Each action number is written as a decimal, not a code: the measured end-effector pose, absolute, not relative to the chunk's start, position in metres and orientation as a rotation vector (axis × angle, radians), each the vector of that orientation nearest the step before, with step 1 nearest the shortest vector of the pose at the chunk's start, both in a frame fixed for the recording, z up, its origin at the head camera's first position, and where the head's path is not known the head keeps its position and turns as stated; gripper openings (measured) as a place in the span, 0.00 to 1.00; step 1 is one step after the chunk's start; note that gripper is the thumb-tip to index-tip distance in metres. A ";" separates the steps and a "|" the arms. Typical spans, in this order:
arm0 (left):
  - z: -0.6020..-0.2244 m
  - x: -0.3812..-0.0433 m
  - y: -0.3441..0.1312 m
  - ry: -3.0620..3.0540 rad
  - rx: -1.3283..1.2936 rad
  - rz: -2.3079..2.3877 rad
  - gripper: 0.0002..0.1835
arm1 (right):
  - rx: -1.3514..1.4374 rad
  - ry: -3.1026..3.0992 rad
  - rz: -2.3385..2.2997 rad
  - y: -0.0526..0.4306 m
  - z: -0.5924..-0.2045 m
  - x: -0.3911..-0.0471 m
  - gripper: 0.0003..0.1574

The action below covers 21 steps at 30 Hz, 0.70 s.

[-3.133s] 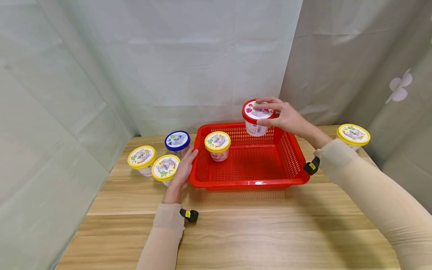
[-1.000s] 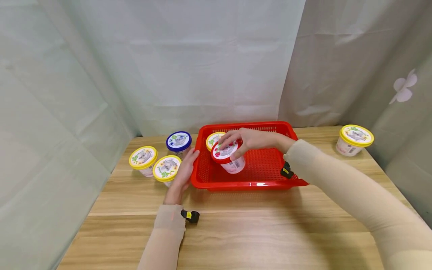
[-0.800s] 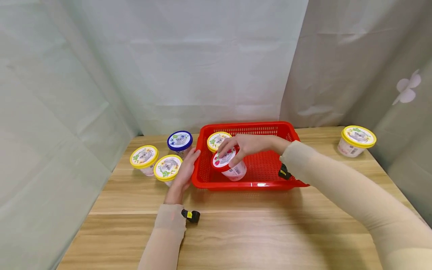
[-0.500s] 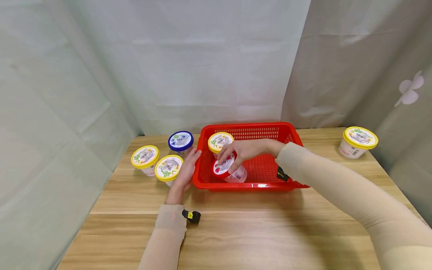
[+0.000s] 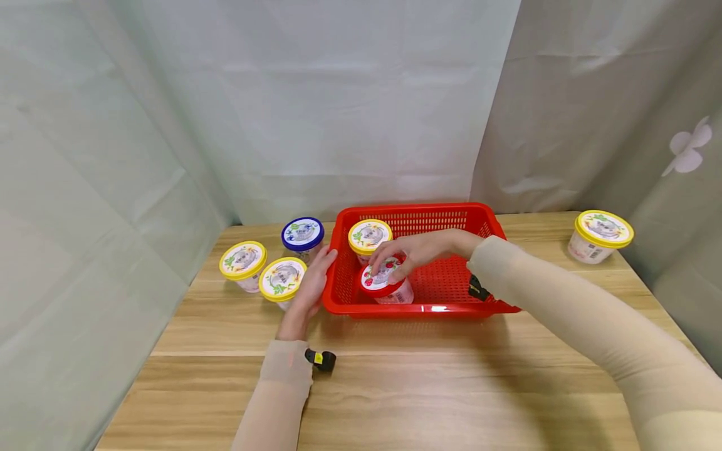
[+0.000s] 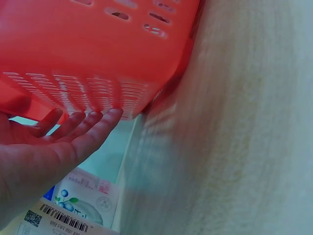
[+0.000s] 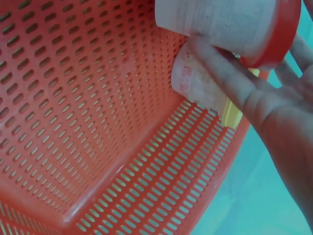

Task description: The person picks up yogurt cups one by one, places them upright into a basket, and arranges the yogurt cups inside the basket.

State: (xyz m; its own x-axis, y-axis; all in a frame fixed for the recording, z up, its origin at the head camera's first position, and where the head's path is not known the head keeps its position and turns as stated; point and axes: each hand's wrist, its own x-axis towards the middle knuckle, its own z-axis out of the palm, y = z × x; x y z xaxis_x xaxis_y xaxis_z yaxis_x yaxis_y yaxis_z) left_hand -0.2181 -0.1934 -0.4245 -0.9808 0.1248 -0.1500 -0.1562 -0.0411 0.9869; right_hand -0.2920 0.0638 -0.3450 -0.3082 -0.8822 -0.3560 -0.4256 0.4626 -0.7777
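Of the red basket (image 5: 434,309), the left wrist view shows us a slotted outer wall (image 6: 88,90) that the head view hides; the left hand (image 5: 310,285) rests against it, fingers extended. Inside the basket's near-left corner, the right hand (image 5: 418,249) grips the red-lidded tub (image 5: 389,290), lid under fingertips.

The basket (image 5: 389,309) looks glossy plastic, the tabletop (image 5: 429,388) smooth, wood-grained.

From the head we look forward and down at the red plastic basket (image 5: 383,309). In the left wrist view we face its outside, close and tipped sideways; in the right wrist view we look closely inside, sharing the red-lidded tub (image 5: 385,287) with the head view.
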 end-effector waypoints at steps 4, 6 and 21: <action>-0.425 -0.218 -0.193 2.040 -0.033 2.135 0.29 | -1.078 1.858 -0.761 0.070 -0.344 -0.293 0.31; -0.425 -0.218 -0.193 2.045 -0.036 2.136 0.29 | -1.084 1.833 -0.779 0.071 -0.345 -0.294 0.32; -0.425 -0.219 -0.188 2.050 -0.078 2.143 0.28 | -1.193 1.949 -0.796 0.066 -0.360 -0.290 0.29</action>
State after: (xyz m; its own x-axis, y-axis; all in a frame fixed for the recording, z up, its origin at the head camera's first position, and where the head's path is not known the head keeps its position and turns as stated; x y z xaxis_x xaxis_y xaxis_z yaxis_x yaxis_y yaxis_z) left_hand -0.2190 -0.1882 -0.4247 -0.9835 0.0896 -0.1574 -0.1612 -0.0372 0.9862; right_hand -0.2896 0.0662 -0.3597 -0.3252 -0.9125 -0.2481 -0.4777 0.3849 -0.7897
